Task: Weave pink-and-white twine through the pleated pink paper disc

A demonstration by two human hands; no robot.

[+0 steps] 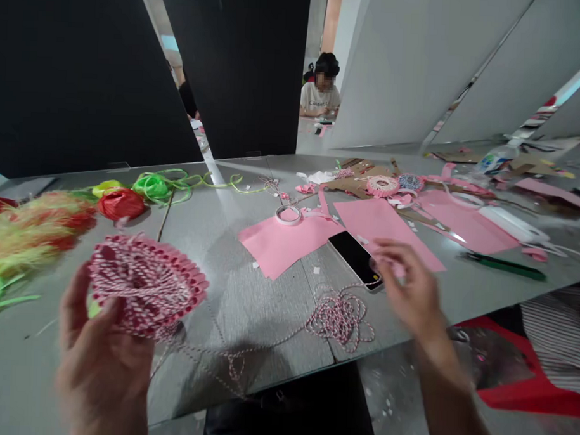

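My left hand (102, 357) grips a round woven disc of pink-and-white twine (147, 285) with a dark pink scalloped edge, holding it up near the table's front edge. A strand of the twine runs from the disc to a loose tangle (338, 321) on the grey table (213, 240). My right hand (411, 288), slightly blurred, hovers with its fingers apart over a black smartphone (355, 260). It is also close to a sheet of pink card (384, 230). Another pink sheet (284, 246) lies to the left, with a tape roll (288, 214) on it.
Red and green raffia bundles (37, 234) lie at the left. A green-handled craft knife (504, 266) lies at the right. Cardboard pieces, pink scraps and a plastic bottle (494, 160) crowd the far side. Beyond dark partitions, a seated person (320, 85) works at another table.
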